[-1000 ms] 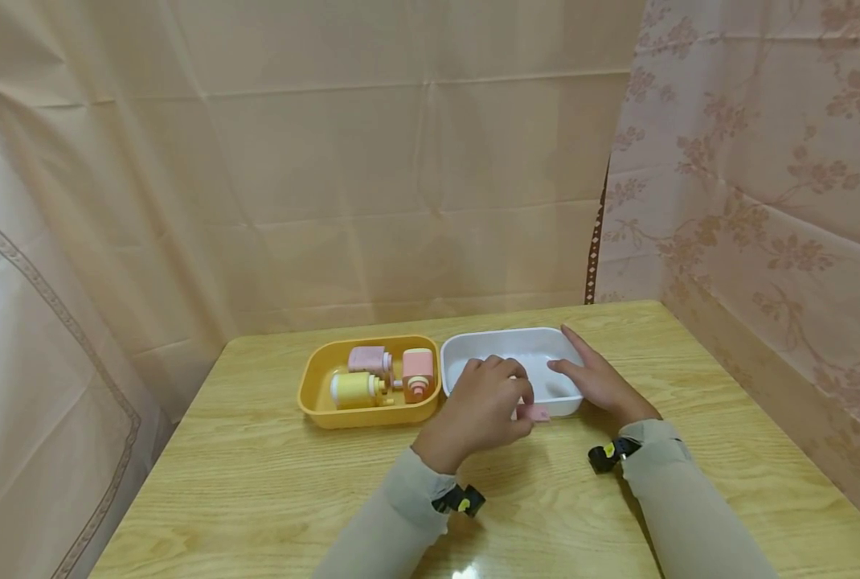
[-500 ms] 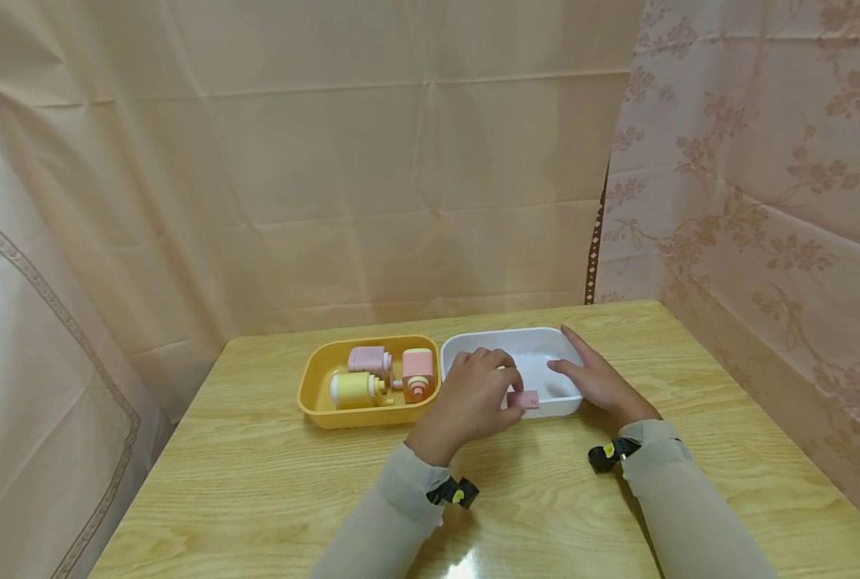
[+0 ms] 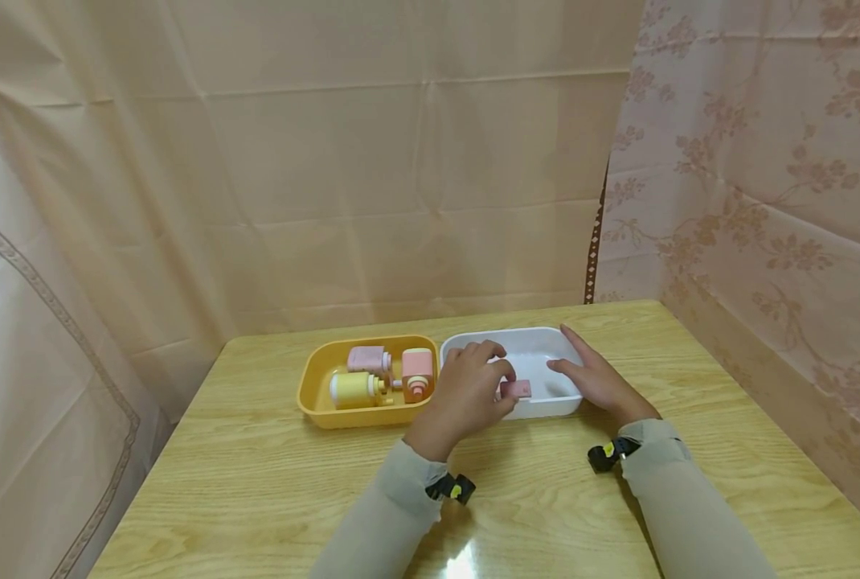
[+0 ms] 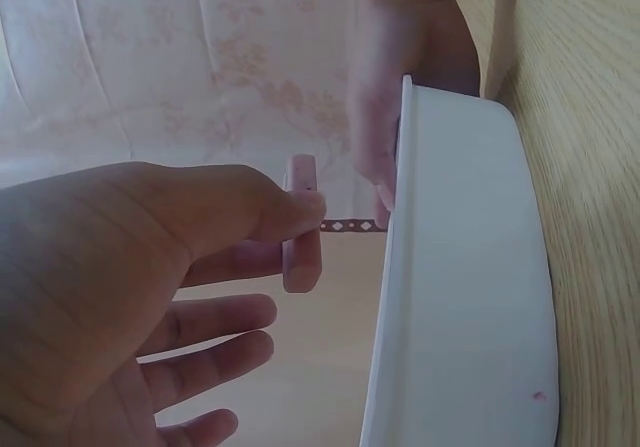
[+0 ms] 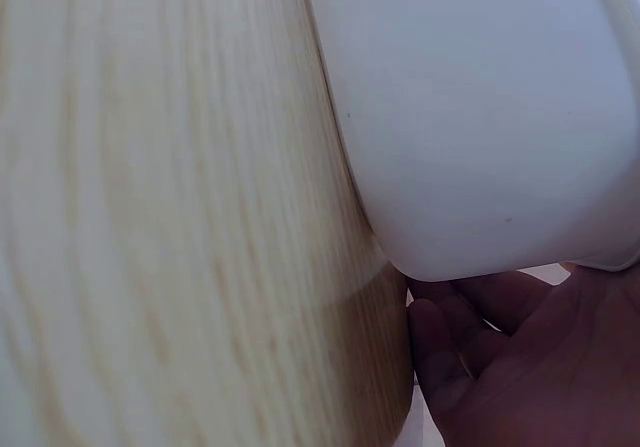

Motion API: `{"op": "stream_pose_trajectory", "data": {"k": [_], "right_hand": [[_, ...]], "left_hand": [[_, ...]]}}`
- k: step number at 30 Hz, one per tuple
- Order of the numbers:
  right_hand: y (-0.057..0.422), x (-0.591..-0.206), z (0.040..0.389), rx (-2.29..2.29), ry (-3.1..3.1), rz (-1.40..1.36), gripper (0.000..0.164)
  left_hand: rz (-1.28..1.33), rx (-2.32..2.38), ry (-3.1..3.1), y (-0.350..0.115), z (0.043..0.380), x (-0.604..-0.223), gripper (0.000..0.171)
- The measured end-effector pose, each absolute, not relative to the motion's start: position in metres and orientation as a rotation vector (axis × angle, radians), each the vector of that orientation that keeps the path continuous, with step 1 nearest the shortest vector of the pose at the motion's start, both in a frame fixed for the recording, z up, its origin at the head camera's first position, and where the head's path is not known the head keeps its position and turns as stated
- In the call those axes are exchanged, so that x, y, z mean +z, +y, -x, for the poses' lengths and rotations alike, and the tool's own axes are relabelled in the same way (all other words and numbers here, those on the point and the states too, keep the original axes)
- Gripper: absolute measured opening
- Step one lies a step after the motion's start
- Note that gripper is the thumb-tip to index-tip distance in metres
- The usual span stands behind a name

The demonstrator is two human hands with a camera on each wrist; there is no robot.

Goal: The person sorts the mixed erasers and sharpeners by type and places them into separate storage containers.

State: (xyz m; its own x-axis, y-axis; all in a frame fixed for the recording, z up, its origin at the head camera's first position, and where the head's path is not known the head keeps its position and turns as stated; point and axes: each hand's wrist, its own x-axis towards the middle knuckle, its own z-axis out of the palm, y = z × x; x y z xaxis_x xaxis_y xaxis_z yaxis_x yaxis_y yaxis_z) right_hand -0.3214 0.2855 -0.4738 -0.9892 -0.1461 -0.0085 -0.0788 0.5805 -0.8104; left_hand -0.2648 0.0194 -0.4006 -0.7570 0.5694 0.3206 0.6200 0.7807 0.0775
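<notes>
Between thumb and index finger my left hand (image 3: 466, 396) pinches a small flat pink block (image 4: 301, 224); its other fingers are spread apart. The block is above the front rim of a white plastic tray (image 3: 466, 338), clear of the rim in the left wrist view. My right hand (image 3: 604, 384) holds the tray's right end, its thumb over the rim and the other fingers against the outside wall. In the right wrist view those fingers (image 5: 480, 317) lie partly hidden behind the tray's corner. Part of the tray's inside is hidden by my left hand.
A yellow tray (image 3: 314, 410) stands just left of the white one. In it lie a lilac bottle (image 3: 367, 359), a yellow bottle (image 3: 354, 390) and a pink bottle (image 3: 417, 366), toy-like with pump-style tops. Curtains (image 3: 329, 201) hang behind the wooden table (image 3: 256, 482).
My left hand has shifted slightly left and away from me with the pink block, from in front of the white tray to above its front rim. My right hand has stayed still.
</notes>
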Motion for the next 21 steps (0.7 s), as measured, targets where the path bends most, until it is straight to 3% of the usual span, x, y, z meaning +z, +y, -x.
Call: {"op": "stream_pose_trajectory", "data": {"k": [21], "right_hand": [[0.286,-0.4766,0.3234,-1.379,2.729,0.18,0.089]], "left_hand": [[0.85,-0.246,-2.628,0.0147,0.2726,-0.4063,0.019]]}}
